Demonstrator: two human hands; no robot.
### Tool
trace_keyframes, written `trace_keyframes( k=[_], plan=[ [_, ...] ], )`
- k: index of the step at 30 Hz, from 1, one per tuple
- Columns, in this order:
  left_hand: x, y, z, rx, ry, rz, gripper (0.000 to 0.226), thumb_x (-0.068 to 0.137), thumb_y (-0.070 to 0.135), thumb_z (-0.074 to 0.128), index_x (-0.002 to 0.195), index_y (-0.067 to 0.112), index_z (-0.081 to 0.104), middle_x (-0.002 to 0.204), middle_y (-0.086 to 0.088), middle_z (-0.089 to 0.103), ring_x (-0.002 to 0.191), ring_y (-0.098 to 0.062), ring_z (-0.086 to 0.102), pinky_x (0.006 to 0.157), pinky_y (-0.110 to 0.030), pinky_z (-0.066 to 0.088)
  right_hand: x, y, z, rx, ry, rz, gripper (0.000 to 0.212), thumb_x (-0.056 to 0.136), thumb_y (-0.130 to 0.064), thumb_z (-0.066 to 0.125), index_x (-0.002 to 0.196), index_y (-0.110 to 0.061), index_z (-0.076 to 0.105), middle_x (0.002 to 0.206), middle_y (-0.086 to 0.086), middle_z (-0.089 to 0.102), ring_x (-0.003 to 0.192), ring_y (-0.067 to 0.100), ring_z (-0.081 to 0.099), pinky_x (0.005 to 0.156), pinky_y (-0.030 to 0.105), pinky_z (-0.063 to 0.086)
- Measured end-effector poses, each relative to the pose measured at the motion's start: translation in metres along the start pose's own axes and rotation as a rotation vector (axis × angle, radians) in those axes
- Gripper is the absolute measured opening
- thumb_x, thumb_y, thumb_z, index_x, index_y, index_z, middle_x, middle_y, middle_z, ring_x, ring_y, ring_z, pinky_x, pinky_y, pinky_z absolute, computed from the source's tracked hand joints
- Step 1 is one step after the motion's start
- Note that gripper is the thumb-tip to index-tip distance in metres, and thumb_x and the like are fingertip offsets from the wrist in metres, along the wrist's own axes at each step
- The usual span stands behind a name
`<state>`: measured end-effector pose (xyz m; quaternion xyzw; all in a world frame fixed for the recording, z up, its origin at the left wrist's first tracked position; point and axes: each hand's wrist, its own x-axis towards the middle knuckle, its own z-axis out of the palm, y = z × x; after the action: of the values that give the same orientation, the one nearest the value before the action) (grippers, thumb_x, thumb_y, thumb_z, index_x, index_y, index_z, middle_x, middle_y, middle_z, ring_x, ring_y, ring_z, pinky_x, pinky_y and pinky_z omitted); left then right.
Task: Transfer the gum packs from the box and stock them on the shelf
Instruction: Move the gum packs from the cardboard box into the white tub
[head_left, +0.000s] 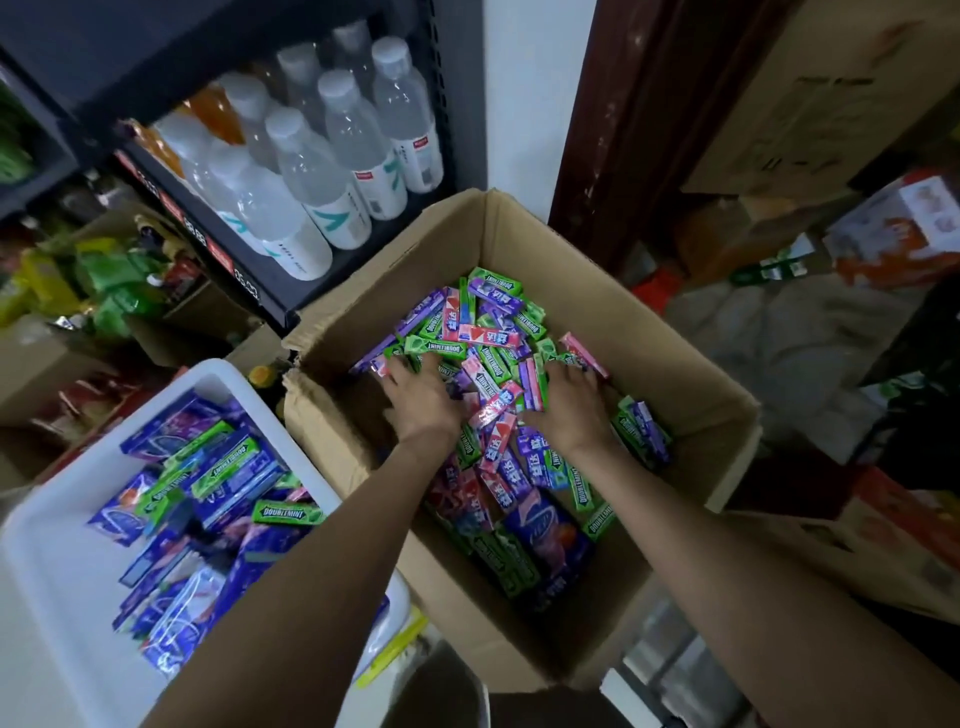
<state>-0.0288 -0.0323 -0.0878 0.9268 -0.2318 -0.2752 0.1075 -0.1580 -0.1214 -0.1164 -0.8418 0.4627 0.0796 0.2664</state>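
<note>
An open cardboard box (597, 312) stands in the middle, holding a heap of green, purple and pink gum packs (488, 332). Both my hands are down inside it, palms on the pile. My left hand (421, 395) lies on the left side of the heap with its fingers dug into the packs. My right hand (569, 400) lies on the right side, fingers spread and pushed into the packs. Whether either hand grips a pack is hidden by the heap. A white bin (57, 545) at lower left holds more gum packs (208, 483) and blue cartons.
A dark shelf (270, 296) at upper left carries several water bottles (332, 171). Snack bags and boxes crowd the far left. Cardboard boxes and packaged goods stack up on the right beside a dark wooden post (613, 119).
</note>
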Motion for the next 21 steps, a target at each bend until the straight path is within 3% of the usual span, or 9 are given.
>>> trace_keyframes(
  k=[3, 8, 13, 18, 21],
  plan=[
    [-0.001, 0.000, 0.006, -0.048, 0.078, -0.117, 0.056, 0.082, 0.034, 0.071, 0.128, 0.023, 0.041, 0.144, -0.017, 0.015, 0.131, -0.038, 0.021, 0.098, -0.051, 0.038, 0.002, -0.005, 0.004, -0.061, 0.003, 0.047, 0.067, 0.080, -0.046, 0.067, 0.128, -0.006, 0.044, 0.131, 0.014, 0.051, 0.123, 0.030, 0.040, 0.096, 0.042, 0.042],
    [0.006, -0.004, 0.011, -0.253, 0.131, -0.154, 0.047, 0.085, 0.016, 0.069, 0.126, 0.016, 0.046, 0.140, -0.020, 0.017, 0.119, -0.041, 0.038, 0.102, -0.040, 0.035, 0.005, -0.010, 0.004, -0.106, 0.054, 0.079, 0.067, 0.080, -0.050, 0.067, 0.123, -0.003, 0.047, 0.122, 0.014, 0.058, 0.117, 0.030, 0.047, 0.088, 0.040, 0.044],
    [0.009, -0.001, 0.008, -0.345, 0.110, -0.239, 0.047, 0.085, 0.027, 0.069, 0.125, 0.016, 0.046, 0.137, -0.023, 0.023, 0.114, -0.041, 0.045, 0.096, -0.036, 0.040, 0.004, -0.018, 0.003, -0.160, 0.028, 0.107, 0.077, 0.078, -0.052, 0.067, 0.129, 0.000, 0.041, 0.126, 0.016, 0.055, 0.120, 0.031, 0.044, 0.091, 0.043, 0.047],
    [0.016, -0.005, 0.005, -0.366, 0.048, -0.254, 0.046, 0.083, 0.022, 0.071, 0.120, 0.016, 0.045, 0.135, -0.027, 0.031, 0.118, -0.043, 0.041, 0.100, -0.044, 0.040, 0.004, -0.016, -0.010, 0.194, 0.001, 0.195, 0.054, 0.078, -0.039, 0.073, 0.111, 0.001, 0.057, 0.090, 0.012, 0.063, 0.091, 0.029, 0.062, 0.067, 0.035, 0.051],
    [0.015, -0.006, 0.000, -0.395, 0.016, -0.233, 0.049, 0.081, 0.021, 0.073, 0.120, 0.016, 0.044, 0.129, -0.025, 0.039, 0.115, -0.040, 0.043, 0.091, -0.039, 0.042, 0.002, -0.010, -0.014, 0.446, -0.067, 0.228, 0.053, 0.081, -0.030, 0.071, 0.123, -0.001, 0.054, 0.107, 0.015, 0.064, 0.096, 0.031, 0.063, 0.081, 0.045, 0.054]
  ],
)
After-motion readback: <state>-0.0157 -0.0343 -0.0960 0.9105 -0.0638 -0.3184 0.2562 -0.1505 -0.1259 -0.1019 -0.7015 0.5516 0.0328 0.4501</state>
